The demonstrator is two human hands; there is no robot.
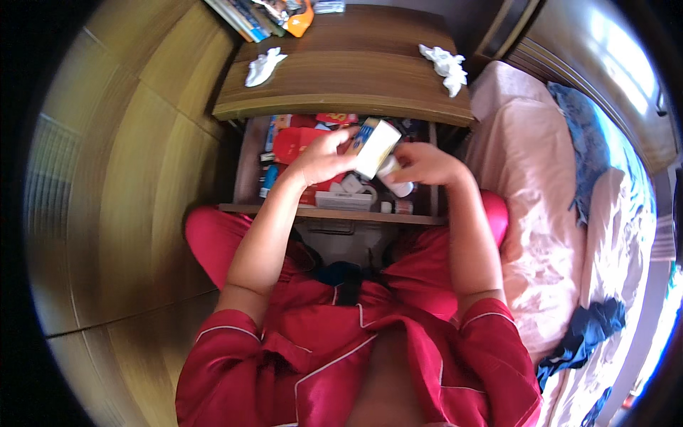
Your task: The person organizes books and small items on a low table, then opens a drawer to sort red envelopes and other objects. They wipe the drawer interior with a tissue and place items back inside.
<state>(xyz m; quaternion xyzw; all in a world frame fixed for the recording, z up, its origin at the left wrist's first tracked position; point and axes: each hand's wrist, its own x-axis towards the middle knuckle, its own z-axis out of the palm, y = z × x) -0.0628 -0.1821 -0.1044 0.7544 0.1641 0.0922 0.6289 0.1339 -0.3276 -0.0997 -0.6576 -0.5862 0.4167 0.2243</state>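
Note:
Above an open wooden drawer (332, 213), my left hand (326, 156) grips a small carton (375, 148), white on one face and blue with gold on another. Just right of it, my right hand (424, 164) holds a white bottle (395, 179), slightly blurred and tilted. The carton and bottle are close together; whether they touch I cannot tell. Beneath both hands, the drawer holds red envelopes (292, 144), a white box with a printed code (344, 201), a small jar (404, 206) and a blue item (270, 178). My hands hide part of the contents.
The wooden cabinet top (347, 74) overhangs the drawer's back and bears crumpled tissues (265, 66), books (240, 20) and an orange packet (300, 20). A bed with pink bedding (533, 176) stands close on the right. Wood-look floor (128, 213) lies left; my knees flank the drawer.

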